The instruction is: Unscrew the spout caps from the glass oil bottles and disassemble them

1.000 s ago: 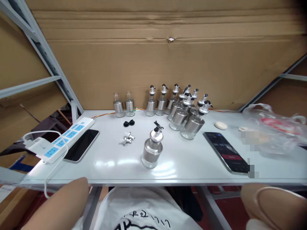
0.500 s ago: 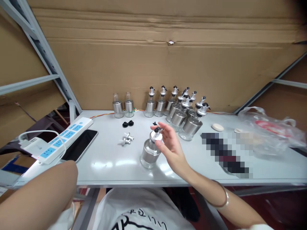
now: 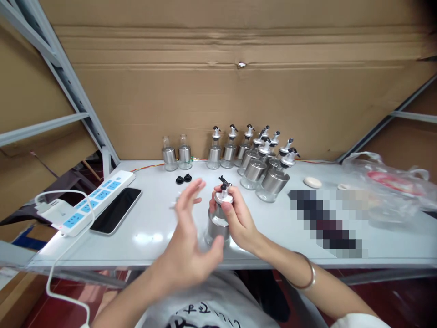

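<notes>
A glass oil bottle (image 3: 218, 226) with a steel band stands upright near the table's front edge, a silver pourer with a black flip lid on its neck. My right hand (image 3: 239, 217) is wrapped round the neck, just under the pourer's collar. Beside the bottle on the left, my left hand (image 3: 194, 241) is open with fingers spread, slightly blurred and apart from it. Behind my left fingers lie small silver pourer pieces, mostly hidden. Two black stoppers (image 3: 183, 178) rest farther back.
Two bottles without pourers (image 3: 185, 152) and several with pourers (image 3: 274, 182) line the back. At left lie a power strip (image 3: 99, 200) and a phone (image 3: 118, 212). A white oval object (image 3: 312, 182) and a plastic bag (image 3: 392, 182) sit at right.
My left hand has come in from the lower left to beside the bottle. My right hand has moved from the pourer's top down round the neck, closing on it.
</notes>
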`<state>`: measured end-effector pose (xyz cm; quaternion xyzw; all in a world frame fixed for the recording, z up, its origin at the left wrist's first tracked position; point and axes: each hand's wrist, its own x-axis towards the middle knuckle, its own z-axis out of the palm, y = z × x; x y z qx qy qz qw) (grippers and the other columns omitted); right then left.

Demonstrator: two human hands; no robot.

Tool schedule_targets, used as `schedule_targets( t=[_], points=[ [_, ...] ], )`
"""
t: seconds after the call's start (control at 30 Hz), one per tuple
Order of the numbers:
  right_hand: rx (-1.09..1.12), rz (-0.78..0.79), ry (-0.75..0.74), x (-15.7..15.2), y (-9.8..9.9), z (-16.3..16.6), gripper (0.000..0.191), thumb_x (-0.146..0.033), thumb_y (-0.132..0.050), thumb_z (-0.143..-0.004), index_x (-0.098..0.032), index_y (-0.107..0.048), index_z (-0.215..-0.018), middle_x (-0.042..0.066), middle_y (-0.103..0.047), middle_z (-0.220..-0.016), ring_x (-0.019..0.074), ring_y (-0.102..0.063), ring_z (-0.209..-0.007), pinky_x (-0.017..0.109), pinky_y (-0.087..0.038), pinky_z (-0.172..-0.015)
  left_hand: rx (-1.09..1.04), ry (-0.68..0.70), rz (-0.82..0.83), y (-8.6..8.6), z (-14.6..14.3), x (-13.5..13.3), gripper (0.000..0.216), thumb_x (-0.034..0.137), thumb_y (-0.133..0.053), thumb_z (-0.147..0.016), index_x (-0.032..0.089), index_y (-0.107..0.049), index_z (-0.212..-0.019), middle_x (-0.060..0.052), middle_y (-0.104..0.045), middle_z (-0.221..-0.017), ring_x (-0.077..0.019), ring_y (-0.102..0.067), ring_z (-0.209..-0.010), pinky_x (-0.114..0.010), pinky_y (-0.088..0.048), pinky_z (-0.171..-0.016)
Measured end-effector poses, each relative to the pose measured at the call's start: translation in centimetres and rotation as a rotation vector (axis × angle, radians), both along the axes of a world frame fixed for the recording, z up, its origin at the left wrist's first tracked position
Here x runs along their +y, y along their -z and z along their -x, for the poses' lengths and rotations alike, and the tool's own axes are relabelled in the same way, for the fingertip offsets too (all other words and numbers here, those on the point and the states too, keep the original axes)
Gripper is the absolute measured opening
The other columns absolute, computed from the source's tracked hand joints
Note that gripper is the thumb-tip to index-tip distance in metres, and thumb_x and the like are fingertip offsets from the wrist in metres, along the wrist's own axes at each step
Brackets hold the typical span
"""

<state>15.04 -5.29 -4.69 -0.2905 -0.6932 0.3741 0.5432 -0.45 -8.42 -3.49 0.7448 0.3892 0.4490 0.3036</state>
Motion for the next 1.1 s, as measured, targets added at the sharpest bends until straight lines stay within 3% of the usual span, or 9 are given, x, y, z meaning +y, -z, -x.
schedule_targets(
  t=[0.1, 0.2, 0.3, 0.4, 0.6, 0.77, 0.87, 0.97, 1.1],
  points=[
    [0.022, -0.053, 0.036, -0.2, 0.3, 0.1, 0.03, -0.052, -0.035, -0.095, -0.023, -0.039, -0.101, 0.0, -0.053, -0.075, 0.013, -0.053, -0.067, 0.027, -0.045, -0.062, 0.068, 0.115, 0.235, 0.2, -1.0, 0.6, 0.097, 0.038, -0.073, -0.071, 0.026, -0.011, -0.145, -0.015, -0.034, -0.143, -0.033, -0.038, -0.13, -0.05, -0.038, -0.104],
    [0.002, -0.088, 0.025, -0.5, 0.2, 0.1, 0.029, -0.051, -0.035, -0.095, -0.023, -0.04, -0.099, 0.0, -0.053, -0.074, 0.0124, -0.052, -0.063, 0.028, -0.045, -0.061, 0.114, 0.209, 0.369, 0.6, -1.5, 1.1, 0.075, 0.033, -0.072, -0.071, 0.02, -0.031, -0.133, -0.013, -0.048, -0.128, -0.0295, -0.05, -0.117, -0.044, -0.044, -0.097],
    [-0.013, -0.051, -0.013, -0.9, -0.4, 0.1, 0.03, -0.052, -0.035, -0.094, -0.023, -0.041, -0.098, -0.001, -0.054, -0.072, 0.0125, -0.053, -0.062, 0.027, -0.044, -0.058, 0.096, 0.256, 0.392, 0.8, -1.5, 1.0, 0.054, 0.028, -0.066, -0.077, 0.018, -0.037, -0.122, -0.01, -0.052, -0.119, -0.025, -0.058, -0.104, -0.038, -0.049, -0.087],
    [0.015, 0.011, -0.028, -1.2, -1.1, 0.1, 0.034, -0.055, -0.034, -0.094, -0.023, -0.041, -0.099, -0.001, -0.056, -0.07, 0.0124, -0.053, -0.06, 0.026, -0.043, -0.055, 0.086, 0.279, 0.394, 0.8, -1.5, 0.7, 0.052, 0.03, -0.064, -0.08, 0.019, -0.036, -0.123, -0.01, -0.052, -0.116, -0.0228, -0.061, -0.097, -0.036, -0.05, -0.082],
    [0.11, 0.114, -0.033, -1.5, -2.9, -0.2, 0.035, -0.055, -0.036, -0.094, -0.022, -0.046, -0.101, -0.001, -0.057, -0.068, 0.0129, -0.057, -0.063, 0.028, -0.048, -0.063, 0.141, 0.24, 0.281, 0.3, -1.9, 0.5, 0.054, 0.036, -0.065, -0.08, 0.02, -0.039, -0.123, -0.01, -0.054, -0.118, -0.0271, -0.055, -0.112, -0.04, -0.045, -0.094],
    [0.268, 0.253, -0.02, 0.3, -5.5, -0.7, 0.042, -0.063, -0.03, -0.091, -0.025, -0.044, -0.101, -0.002, -0.056, -0.062, 0.0163, -0.061, -0.061, 0.027, -0.049, -0.053, 0.228, 0.218, 0.204, -1.1, -1.4, 1.6, 0.055, 0.036, -0.068, -0.077, 0.02, -0.04, -0.121, -0.011, -0.055, -0.118, -0.0283, -0.056, -0.109, -0.042, -0.045, -0.092],
    [0.376, 0.137, 0.133, 2.8, -6.0, -1.3, 0.038, -0.062, -0.035, -0.089, -0.028, -0.043, -0.104, 0.001, -0.06, -0.081, 0.017, -0.064, -0.076, 0.03, -0.053, -0.062, 0.177, 0.135, 0.183, -2.4, -1.0, 4.0, 0.056, 0.037, -0.068, -0.076, 0.02, -0.037, -0.119, -0.008, -0.059, -0.107, -0.0249, -0.061, -0.097, -0.039, -0.047, -0.086],
    [0.401, 0.035, 0.358, 5.8, -4.8, -2.1, 0.039, -0.062, -0.042, -0.086, -0.027, -0.05, -0.104, 0.005, -0.058, -0.101, 0.0181, -0.06, -0.091, 0.033, -0.053, -0.073, 0.048, 0.071, 0.085, -3.4, -0.7, 8.5, 0.055, 0.037, -0.07, -0.074, 0.021, -0.036, -0.115, -0.006, -0.059, -0.105, -0.0205, -0.061, -0.092, -0.035, -0.047, -0.085],
    [0.299, 0.119, 0.501, 8.8, -2.0, -2.9, 0.047, -0.063, -0.047, -0.081, -0.022, -0.058, -0.101, 0.009, -0.055, -0.118, 0.0208, -0.056, -0.099, 0.032, -0.052, -0.071, 0.075, -0.128, -0.085, -3.8, -1.0, 15.9, 0.06, 0.027, -0.078, -0.063, 0.017, -0.041, -0.109, -0.008, -0.056, -0.112, -0.0218, -0.058, -0.099, -0.035, -0.044, -0.09]
  ],
)
